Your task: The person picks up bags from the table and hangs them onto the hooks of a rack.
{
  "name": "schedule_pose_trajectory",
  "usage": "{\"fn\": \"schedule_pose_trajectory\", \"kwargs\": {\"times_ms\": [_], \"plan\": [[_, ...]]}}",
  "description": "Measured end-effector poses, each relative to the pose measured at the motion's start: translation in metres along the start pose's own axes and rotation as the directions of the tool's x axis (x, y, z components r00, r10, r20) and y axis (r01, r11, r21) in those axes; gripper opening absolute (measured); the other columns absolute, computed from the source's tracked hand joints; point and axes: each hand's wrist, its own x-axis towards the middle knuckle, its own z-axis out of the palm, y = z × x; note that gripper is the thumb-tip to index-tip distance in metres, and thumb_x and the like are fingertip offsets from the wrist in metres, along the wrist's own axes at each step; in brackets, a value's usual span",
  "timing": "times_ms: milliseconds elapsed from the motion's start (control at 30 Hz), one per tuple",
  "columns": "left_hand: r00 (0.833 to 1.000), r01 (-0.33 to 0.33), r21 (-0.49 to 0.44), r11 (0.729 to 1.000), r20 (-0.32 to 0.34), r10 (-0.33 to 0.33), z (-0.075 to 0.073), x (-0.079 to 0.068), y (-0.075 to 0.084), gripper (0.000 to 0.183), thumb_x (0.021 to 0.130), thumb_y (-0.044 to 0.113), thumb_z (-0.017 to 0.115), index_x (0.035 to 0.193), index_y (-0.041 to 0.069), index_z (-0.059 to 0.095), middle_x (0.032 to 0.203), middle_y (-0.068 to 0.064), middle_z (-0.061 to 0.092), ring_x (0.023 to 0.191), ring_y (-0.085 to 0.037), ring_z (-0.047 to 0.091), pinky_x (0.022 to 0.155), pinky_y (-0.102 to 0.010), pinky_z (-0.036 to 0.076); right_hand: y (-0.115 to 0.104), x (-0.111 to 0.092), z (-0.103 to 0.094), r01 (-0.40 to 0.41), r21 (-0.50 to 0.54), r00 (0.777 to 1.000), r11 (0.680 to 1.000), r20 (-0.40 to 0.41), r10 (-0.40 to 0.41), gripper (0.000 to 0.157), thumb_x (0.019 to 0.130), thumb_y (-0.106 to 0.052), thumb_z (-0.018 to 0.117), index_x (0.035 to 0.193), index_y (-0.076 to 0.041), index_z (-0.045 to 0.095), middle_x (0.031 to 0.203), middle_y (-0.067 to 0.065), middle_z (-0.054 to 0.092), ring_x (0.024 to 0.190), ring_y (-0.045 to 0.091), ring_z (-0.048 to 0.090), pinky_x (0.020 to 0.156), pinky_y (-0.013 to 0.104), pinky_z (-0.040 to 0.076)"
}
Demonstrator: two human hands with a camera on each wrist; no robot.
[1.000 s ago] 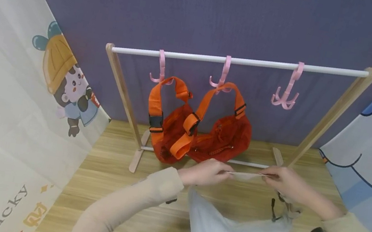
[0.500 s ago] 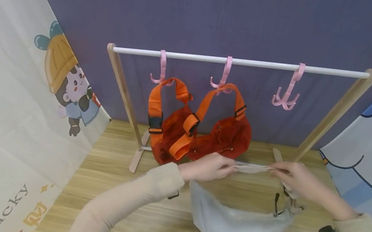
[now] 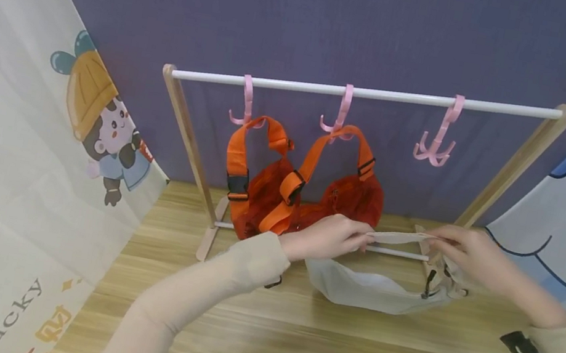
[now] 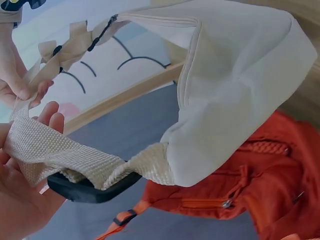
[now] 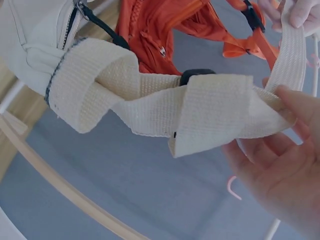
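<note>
A white waist bag (image 3: 375, 297) hangs below both hands, by its cream webbing strap (image 3: 399, 238). My left hand (image 3: 335, 238) pinches one end of the stretch of strap between the hands. My right hand (image 3: 471, 258) pinches the other end. In the left wrist view, a black buckle (image 4: 95, 192) sits on the strap beside the left palm. The right wrist view shows folded, looped webbing (image 5: 215, 112) running from the right fingers to the bag's zipped end. Behind the hands, two orange waist bags (image 3: 349, 197) hang from pink hooks, partly covered by the left hand.
A rack with a white rod (image 3: 298, 86) and wooden legs (image 3: 514, 171) stands against the dark wall. Its right pink hook (image 3: 438, 137) bears no bag. Under everything lies a wood-grain tabletop (image 3: 289, 340). Printed cloths (image 3: 0, 154) hang at both sides.
Both hands have risen and moved toward the rack and slightly right, holding the strap. The white bag has come up with them, farther from the table's near side. The orange bags stay put.
</note>
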Motion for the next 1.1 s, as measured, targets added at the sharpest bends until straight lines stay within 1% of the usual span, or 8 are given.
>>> {"fn": "schedule_pose_trajectory", "kwargs": {"times_ms": [133, 233, 400, 500, 700, 833, 933, 1100], "plan": [[1.0, -0.001, 0.008, 1.0, -0.029, 0.001, -0.009, 0.006, 0.003, 0.026, 0.094, 0.022, 0.043, 0.109, 0.01, 0.06, 0.082, 0.003, 0.064, 0.066, 0.0, 0.055, 0.06, -0.011, 0.041, -0.004, 0.003, -0.011, -0.048, -0.011, 0.999, 0.999, 0.02, 0.048, 0.015, 0.084, -0.002, 0.056, 0.095, 0.0, 0.065, 0.081, 0.005, 0.065, 0.057, -0.004, 0.046, 0.047, 0.02, 0.036], [0.999, 0.004, 0.016, 1.0, -0.049, -0.003, -0.014, 0.009, 0.006, 0.025, 0.094, 0.023, 0.042, 0.106, 0.011, 0.06, 0.08, 0.004, 0.062, 0.063, -0.001, 0.053, 0.059, -0.012, 0.04, -0.006, 0.006, -0.019, -0.067, -0.018, 0.997, 0.998, 0.024, 0.067, 0.016, 0.085, -0.002, 0.054, 0.097, 0.0, 0.064, 0.083, 0.007, 0.066, 0.066, -0.004, 0.051, 0.049, 0.02, 0.04], [0.997, 0.011, 0.045, 0.999, -0.073, -0.008, -0.021, 0.014, 0.013, 0.023, 0.094, 0.023, 0.041, 0.102, 0.012, 0.061, 0.078, 0.006, 0.061, 0.065, 0.0, 0.053, 0.062, -0.011, 0.04, -0.005, 0.008, -0.027, -0.042, -0.058, 0.999, 0.997, -0.006, 0.042, 0.016, 0.085, 0.0, 0.055, 0.098, 0.002, 0.064, 0.085, 0.008, 0.066, 0.073, -0.001, 0.056, 0.055, 0.018, 0.045], [0.995, 0.002, 0.062, 0.998, -0.096, 0.004, -0.025, 0.016, 0.016, 0.023, 0.095, 0.022, 0.041, 0.1, 0.012, 0.061, 0.077, 0.004, 0.061, 0.063, 0.0, 0.052, 0.062, -0.012, 0.039, -0.007, 0.008, -0.033, -0.065, -0.096, 0.998, 0.993, -0.01, 0.065, 0.017, 0.086, -0.002, 0.054, 0.099, 0.0, 0.064, 0.087, 0.009, 0.066, 0.074, 0.0, 0.056, 0.058, 0.02, 0.047], [0.987, 0.028, 0.102, 0.994, -0.159, -0.012, -0.03, 0.022, 0.022, 0.023, 0.095, 0.024, 0.04, 0.098, 0.013, 0.06, 0.074, 0.008, 0.059, 0.057, 0.001, 0.05, 0.057, -0.013, 0.038, -0.014, 0.012, -0.042, -0.115, -0.145, 0.992, 0.983, -0.069, 0.106, 0.016, 0.085, -0.003, 0.055, 0.099, -0.001, 0.064, 0.088, 0.012, 0.065, 0.064, 0.0, 0.051, 0.05, 0.021, 0.042], [0.978, 0.055, 0.146, 0.988, -0.209, -0.024, -0.035, 0.029, 0.025, 0.023, 0.095, 0.025, 0.04, 0.099, 0.013, 0.06, 0.074, 0.01, 0.059, 0.056, 0.001, 0.05, 0.055, -0.014, 0.038, -0.016, 0.015, -0.046, -0.119, -0.189, 0.985, 0.975, -0.145, 0.092, 0.015, 0.083, -0.002, 0.058, 0.096, 0.0, 0.065, 0.086, 0.013, 0.065, 0.061, 0.005, 0.051, 0.049, 0.022, 0.043], [0.968, 0.072, 0.172, 0.982, -0.249, -0.027, -0.038, 0.035, 0.028, 0.024, 0.094, 0.024, 0.041, 0.102, 0.013, 0.061, 0.076, 0.008, 0.06, 0.058, 0.001, 0.051, 0.055, -0.014, 0.04, -0.015, 0.019, -0.049, -0.11, -0.224, 0.98, 0.968, -0.188, 0.068, 0.014, 0.082, -0.001, 0.058, 0.094, 0.002, 0.065, 0.083, 0.014, 0.065, 0.056, 0.005, 0.048, 0.048, 0.021, 0.04], [0.949, 0.093, 0.2, 0.975, -0.314, -0.026, -0.044, 0.046, 0.028, 0.023, 0.094, 0.023, 0.042, 0.103, 0.013, 0.061, 0.078, 0.006, 0.062, 0.062, -0.001, 0.053, 0.056, -0.015, 0.04, -0.013, 0.025, -0.055, -0.124, -0.245, 0.973, 0.962, -0.222, 0.069, 0.015, 0.083, -0.001, 0.057, 0.095, 0.004, 0.063, 0.079, 0.016, 0.064, 0.05, 0.004, 0.04, 0.043, 0.021, 0.034]]}}
